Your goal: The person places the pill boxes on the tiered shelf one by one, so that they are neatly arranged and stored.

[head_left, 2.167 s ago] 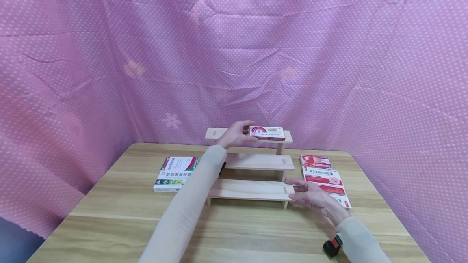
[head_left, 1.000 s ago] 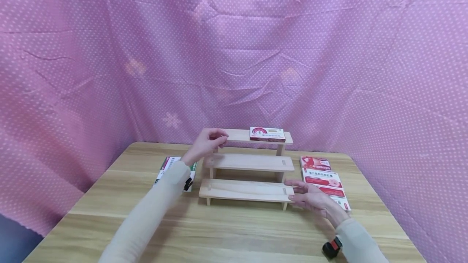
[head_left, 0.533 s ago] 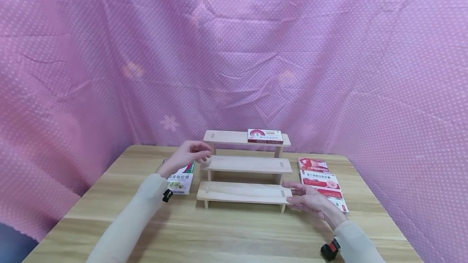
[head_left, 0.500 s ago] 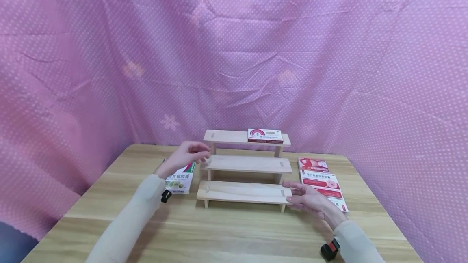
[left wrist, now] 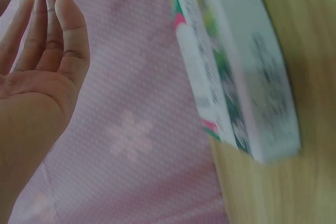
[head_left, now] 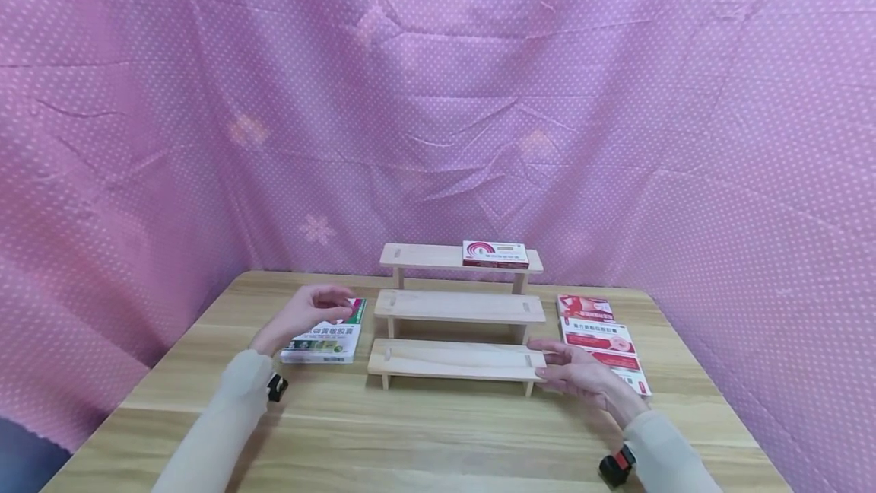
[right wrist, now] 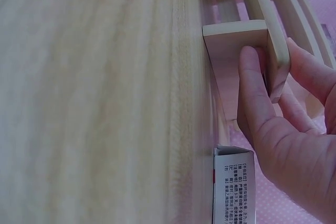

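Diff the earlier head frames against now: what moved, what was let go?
The left hand let go of the box, leaving it on the top shelf, then moved left and back toward the person, to the left boxes, holding nothing. Unchanged: right hand gripping the bottom shelf's right end; left and right boxes in place.

We face a curtained-off tabletop station, arranged like a small pharmacy display; pink dotted cloth hangs around a wood-grain table bearing medicine boxes and a tiered wooden stand; the wider building we cannot tell.
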Tool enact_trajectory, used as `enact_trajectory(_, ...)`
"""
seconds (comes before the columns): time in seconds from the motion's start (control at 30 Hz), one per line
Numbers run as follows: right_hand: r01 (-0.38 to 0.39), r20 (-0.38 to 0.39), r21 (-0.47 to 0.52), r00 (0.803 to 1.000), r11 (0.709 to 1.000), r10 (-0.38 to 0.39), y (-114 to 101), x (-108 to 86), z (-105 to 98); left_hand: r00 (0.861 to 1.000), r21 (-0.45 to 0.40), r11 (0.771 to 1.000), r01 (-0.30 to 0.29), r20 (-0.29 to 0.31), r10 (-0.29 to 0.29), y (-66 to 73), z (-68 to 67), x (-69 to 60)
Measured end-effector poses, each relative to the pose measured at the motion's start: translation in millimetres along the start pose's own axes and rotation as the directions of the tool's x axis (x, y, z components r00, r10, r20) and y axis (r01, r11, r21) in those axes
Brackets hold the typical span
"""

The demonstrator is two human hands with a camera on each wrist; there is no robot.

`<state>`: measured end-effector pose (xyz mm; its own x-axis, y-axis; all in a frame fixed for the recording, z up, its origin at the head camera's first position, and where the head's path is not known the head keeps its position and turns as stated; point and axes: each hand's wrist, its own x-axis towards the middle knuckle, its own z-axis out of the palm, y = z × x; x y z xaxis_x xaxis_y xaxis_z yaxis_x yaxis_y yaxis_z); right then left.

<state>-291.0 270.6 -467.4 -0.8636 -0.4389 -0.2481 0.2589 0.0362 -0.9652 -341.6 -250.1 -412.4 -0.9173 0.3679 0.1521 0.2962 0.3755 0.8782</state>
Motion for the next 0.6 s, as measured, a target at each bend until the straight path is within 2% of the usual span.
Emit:
enact_trajectory(0.17,0.014,0.012,-0.015,1.0,1.0,-0.014,-0.7,0.0,0.3,1.0,0.093,0.996,-0.011,0.008,0.01,-12.3,-12.6,-9.3)
enact_trajectory(0.37,0.022,0.004,-0.015,1.0,1.0,-0.022,-1.2,0.3,0.7,0.997,0.287,0.956,0.06,0.02,-0.069,-22.2,-22.4,-20.3)
enact_trajectory(0.43,0.022,-0.002,-0.024,1.0,0.999,-0.022,-0.5,0.5,0.6,0.995,0.317,0.945,0.087,0.013,-0.096,-25.8,-24.5,-24.4)
enact_trajectory(0.6,0.021,-0.006,-0.035,1.0,0.999,-0.021,0.8,0.3,0.4,0.984,0.311,0.934,0.174,-0.024,-0.176,-37.1,-29.5,-31.6)
